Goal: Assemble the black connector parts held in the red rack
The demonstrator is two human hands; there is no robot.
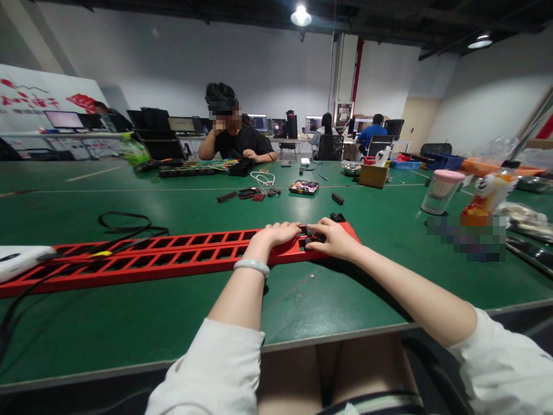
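A long red slotted frame (218, 266) with two rows of openings lies across the green table. My left hand (276, 233) rests on it near its right end, fingers stretched out flat with the tips towards a small black block (309, 231). From the other side, the bent fingers of my right hand (334, 238) close on this block at the frame's openings. My fingers cover part of the block, so its exact kind cannot be made out. Just beyond my right hand, another black piece (337, 217) sits at the frame's end.
A white device (23, 260) with a black cable lies over the frame's left end. Beyond the frame are a loose black block (337, 199) and a small tray of parts (304, 187). A pink-lidded cup (441, 193) and an orange bottle (488, 196) stand right. A person (237, 135) sits opposite.
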